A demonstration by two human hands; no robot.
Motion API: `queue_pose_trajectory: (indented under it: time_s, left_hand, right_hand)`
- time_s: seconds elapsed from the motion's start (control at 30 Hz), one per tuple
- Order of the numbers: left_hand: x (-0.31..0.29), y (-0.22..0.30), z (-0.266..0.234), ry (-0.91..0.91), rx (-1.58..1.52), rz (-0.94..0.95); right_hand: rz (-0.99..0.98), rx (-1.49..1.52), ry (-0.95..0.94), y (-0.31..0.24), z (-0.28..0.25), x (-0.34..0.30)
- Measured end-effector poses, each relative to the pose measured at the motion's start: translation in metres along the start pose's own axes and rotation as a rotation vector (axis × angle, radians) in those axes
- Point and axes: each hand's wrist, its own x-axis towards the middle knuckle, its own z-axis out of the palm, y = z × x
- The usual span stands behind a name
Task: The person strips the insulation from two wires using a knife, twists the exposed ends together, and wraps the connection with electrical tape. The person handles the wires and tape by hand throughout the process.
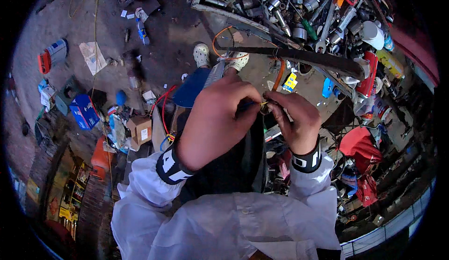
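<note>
In front of my lap, my left hand (222, 112) and my right hand (297, 119) meet almost fingertip to fingertip. A thin yellow wire (263, 104) runs between them. My left thumb and forefinger pinch one end of it; the right thumb and forefinger close on it from the other side. Most of its length is hidden by my fingers. Just beyond the right fingertips stands an orange strip or cable (279, 75). Red cables (164, 105) with yellow and blue ends lie left of my left wrist.
A metal tray (201, 6) full of sockets and wrenches fills the far right, with a dark bar (308, 59) jutting leftward from it. On the left floor are a blue box (84, 112), a cardboard box (140, 130) and an orange container (100, 159). Red cloth (359, 143) lies right.
</note>
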Motion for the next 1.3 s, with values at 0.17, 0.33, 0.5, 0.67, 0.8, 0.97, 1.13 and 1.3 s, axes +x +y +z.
queue_pose_trajectory:
  time_s: [0.17, 0.33, 0.5, 0.67, 0.8, 0.97, 1.13, 1.3]
  left_hand:
    - [0.000, -0.001, 0.005, -0.015, -0.033, 0.015]
    - [0.002, -0.005, 0.011, -0.064, -0.088, 0.027]
    - [0.004, -0.007, 0.020, -0.062, -0.069, 0.107]
    - [0.002, 0.002, 0.029, -0.020, -0.066, 0.101]
    - [-0.001, 0.004, 0.039, 0.008, -0.055, 0.039]
    - [-0.002, 0.005, 0.039, 0.036, -0.064, 0.010]
    - [-0.002, 0.001, 0.042, 0.101, -0.063, 0.061]
    - [-0.002, 0.000, 0.040, 0.118, -0.037, 0.069]
  right_hand:
    - [-0.135, -0.118, 0.056, 0.000, -0.005, -0.005]
    - [-0.117, -0.070, 0.063, 0.004, -0.010, -0.006]
    - [0.170, -0.020, -0.035, -0.012, -0.017, -0.009]
    - [0.054, -0.236, -0.019, -0.015, -0.020, -0.016]
    - [0.094, -0.159, 0.006, -0.013, -0.022, -0.022]
    - [0.293, 0.142, -0.054, -0.013, -0.030, -0.026]
    - [0.512, 0.534, -0.170, 0.003, -0.037, -0.023]
    - [0.588, 0.817, -0.242, 0.019, -0.033, -0.016]
